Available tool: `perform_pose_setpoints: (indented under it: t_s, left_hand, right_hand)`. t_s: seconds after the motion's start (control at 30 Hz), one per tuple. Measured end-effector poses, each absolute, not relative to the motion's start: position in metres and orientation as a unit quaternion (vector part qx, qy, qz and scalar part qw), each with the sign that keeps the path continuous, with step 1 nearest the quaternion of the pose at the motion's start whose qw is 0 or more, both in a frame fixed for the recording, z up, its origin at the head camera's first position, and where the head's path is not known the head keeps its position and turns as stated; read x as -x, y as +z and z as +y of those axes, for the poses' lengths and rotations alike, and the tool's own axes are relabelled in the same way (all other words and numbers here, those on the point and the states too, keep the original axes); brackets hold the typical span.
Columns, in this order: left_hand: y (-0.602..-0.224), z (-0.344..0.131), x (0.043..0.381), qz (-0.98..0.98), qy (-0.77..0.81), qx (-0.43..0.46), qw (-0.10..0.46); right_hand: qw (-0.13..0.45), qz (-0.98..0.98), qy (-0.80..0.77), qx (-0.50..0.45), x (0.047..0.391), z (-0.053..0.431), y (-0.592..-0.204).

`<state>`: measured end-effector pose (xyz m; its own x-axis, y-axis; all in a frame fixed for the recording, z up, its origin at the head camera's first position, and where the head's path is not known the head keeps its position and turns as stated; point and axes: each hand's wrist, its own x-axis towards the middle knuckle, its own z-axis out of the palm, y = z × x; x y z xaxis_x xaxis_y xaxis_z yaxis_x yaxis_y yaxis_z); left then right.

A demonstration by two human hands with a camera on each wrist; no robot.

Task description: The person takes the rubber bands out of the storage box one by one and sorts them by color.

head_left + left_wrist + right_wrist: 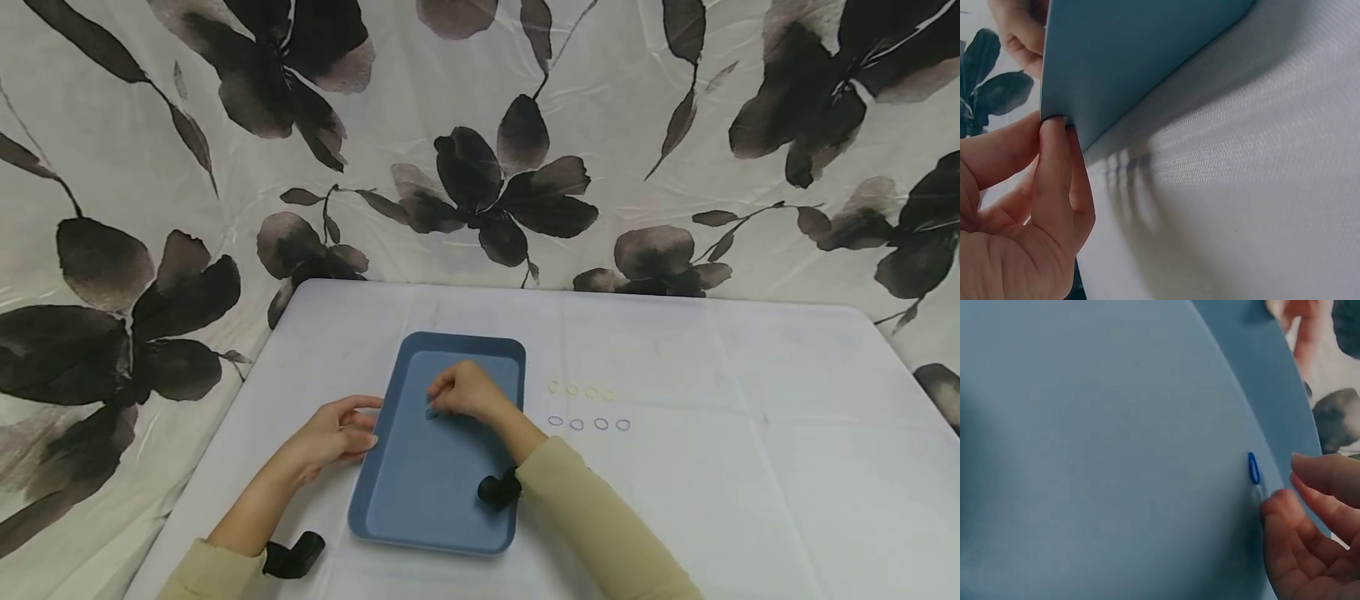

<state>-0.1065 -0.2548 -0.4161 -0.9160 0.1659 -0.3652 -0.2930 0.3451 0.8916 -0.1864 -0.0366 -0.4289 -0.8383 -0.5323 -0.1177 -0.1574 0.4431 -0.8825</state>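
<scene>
In the head view a blue tray (431, 517) lies on the white table. My left hand (333, 437) is at its left side. The left wrist view shows the thumb and fingers (1054, 175) pinching the tray's rim. Over the tray's upper part hovers my right hand (468, 392), its fingers bent downward. Beside its fingertips a small blue rubber band (1254, 469) is on the tray floor, close to the side wall. A gap shows between the right thumb and the fingers (1282, 509), with nothing seen in it.
Right of the tray lie a row of several yellow rubber bands (592, 392) and, nearer, a row of several purple-blue rubber bands (601, 424). A floral cloth (480, 100) hangs behind the table. Black wrist cameras (296, 556) stick out from both sleeves.
</scene>
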Motion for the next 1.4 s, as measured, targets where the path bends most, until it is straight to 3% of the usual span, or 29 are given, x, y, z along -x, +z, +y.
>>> perform_pose_setpoints:
  t_s: [0.53, 0.83, 1.13, 1.4]
  left_hand:
    - [-0.416, -0.258, 0.106, 0.791, 0.577, 0.037, 0.201]
    - [-0.417, -0.257, 0.107, 0.787, 0.582, 0.034, 0.201]
    - [-0.418, -0.256, 0.108, 0.788, 0.58, 0.033, 0.203]
    - [-0.416, -0.257, 0.108, 0.788, 0.581, 0.031, 0.199]
  right_hand:
    - [0.099, 0.893, -0.329, 0.292, 0.178, -0.045, -0.435]
    - [0.133, 0.892, -0.311, 0.299, 0.173, -0.044, -0.431]
    - [0.248, 0.811, -0.476, 0.233, 0.183, -0.028, -0.423]
    - [0.278, 0.758, -0.556, 0.197, 0.189, -0.011, -0.404]
